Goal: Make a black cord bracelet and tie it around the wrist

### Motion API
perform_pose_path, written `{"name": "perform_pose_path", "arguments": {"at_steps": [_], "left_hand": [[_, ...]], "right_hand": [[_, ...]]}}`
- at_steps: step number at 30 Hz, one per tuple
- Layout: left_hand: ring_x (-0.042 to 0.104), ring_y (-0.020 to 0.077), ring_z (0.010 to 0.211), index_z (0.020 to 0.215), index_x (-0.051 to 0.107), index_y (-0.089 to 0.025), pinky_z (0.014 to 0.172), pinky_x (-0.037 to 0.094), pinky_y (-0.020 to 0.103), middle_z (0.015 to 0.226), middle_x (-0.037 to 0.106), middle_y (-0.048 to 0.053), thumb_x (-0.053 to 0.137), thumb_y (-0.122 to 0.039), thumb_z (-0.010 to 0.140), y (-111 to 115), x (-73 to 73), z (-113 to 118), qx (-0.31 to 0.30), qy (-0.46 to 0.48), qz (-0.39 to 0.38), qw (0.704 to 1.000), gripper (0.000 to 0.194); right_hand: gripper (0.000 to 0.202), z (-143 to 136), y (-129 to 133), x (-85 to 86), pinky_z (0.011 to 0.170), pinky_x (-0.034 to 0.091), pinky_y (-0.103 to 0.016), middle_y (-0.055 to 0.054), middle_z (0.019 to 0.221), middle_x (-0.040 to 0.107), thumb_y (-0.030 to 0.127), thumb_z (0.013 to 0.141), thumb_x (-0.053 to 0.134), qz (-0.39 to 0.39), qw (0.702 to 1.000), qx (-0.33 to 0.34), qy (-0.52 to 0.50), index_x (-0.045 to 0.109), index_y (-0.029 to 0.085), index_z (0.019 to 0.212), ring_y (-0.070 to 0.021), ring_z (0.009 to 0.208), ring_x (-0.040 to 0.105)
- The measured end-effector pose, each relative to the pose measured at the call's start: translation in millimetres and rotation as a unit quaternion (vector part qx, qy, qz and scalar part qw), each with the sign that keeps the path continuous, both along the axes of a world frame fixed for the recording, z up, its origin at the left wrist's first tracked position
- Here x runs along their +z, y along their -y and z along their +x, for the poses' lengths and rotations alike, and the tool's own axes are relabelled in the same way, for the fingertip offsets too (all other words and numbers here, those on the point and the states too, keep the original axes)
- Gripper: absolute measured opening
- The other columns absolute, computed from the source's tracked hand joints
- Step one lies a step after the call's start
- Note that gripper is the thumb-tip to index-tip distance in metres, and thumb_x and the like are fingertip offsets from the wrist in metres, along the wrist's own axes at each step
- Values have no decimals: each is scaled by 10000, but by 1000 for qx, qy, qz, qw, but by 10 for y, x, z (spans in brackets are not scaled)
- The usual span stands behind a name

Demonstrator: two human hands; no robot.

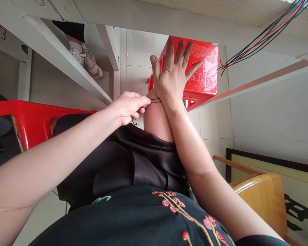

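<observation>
Two hands meet over the person's lap, and the finding turns on a thin black cord [155, 100] drawn between them.

Left hand [128, 107]: fingers closed in a pinch on one end of the cord; a short loose tail hangs just below the fingers. The left forearm enters from the lower left.

Black cord: its long axis runs roughly level, from the left pinch straight across to the right wrist, where it lies against the skin as two close strands. It is taut between the two points. Whether it passes fully round the wrist cannot be told; the far side is hidden.

Right hand [173, 73]: open and spread wide, fingers pointing away from the body, holding nothing. The wrist rests on or just above the bare knee [156, 118]. The left hand is the one on the cord; the right only presents its wrist.

Surroundings: a red plastic stool [28, 119] lies left of the left forearm. A red stool [206, 73] sits beyond the right fingers, close behind them. A wooden chair [261, 194] stands to the right of the right forearm, well apart. Open room lies between the hands and the torso.
</observation>
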State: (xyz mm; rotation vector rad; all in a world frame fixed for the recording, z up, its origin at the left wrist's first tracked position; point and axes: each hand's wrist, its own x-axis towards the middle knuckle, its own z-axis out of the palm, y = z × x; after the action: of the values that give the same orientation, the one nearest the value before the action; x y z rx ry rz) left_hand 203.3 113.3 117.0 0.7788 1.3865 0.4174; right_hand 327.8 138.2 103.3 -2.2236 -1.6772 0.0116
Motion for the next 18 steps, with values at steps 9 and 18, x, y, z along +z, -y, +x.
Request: {"name": "perform_pose_path", "arguments": {"at_steps": [9,18], "left_hand": [[377,67,436,541,532,-152,386,114,188,483,462,3,690,-36,651,-13,4,42,-7,-17,26,1000,225],[372,58,430,593,606,-133,376,139,186,481,459,-6,678,-53,714,4,1,36,-15,-18,37,999,162]], "right_hand": [[682,46,-60,22,1141,-98,-680,-106,1615,233,590,981,295,-30,999,-14,-22,258,191,1533,-309,1517,64],[670,63,-73,-7,1115,-202,-644,-123,1602,262,544,971,374,-2,997,-5,-70,287,158,1512,-311,1511,70]]}}
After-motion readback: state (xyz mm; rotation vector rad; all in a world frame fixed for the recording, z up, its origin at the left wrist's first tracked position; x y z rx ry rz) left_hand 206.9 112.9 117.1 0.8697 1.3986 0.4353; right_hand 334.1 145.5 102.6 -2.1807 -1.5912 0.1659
